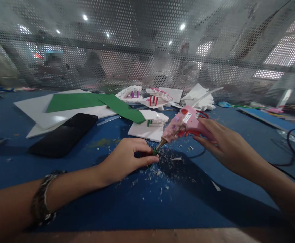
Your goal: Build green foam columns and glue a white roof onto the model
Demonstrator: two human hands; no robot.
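My right hand [220, 148] is wrapped round the handle of a pink hot glue gun [180, 125], whose metal nozzle points down to the left. A clear glue stick [208, 96] sticks out of its back. Between thumb and fingers, my left hand [130, 157] pinches a small green piece [155, 153], perhaps a rolled strip, near the table surface. The nozzle tip meets the top of this piece. Just behind stands a white foam model [147, 131] with a short green post under its raised top. The fingers partly hide the green piece.
A black phone [63, 136] lies left, beside white sheets [38, 111] and green sheets [73, 103]. Foam models with purple posts [130, 93] and red posts [158, 97] stand behind. White scraps litter the blue table [99, 209]. A blue board [276, 121] and a black cable [288, 143] are right.
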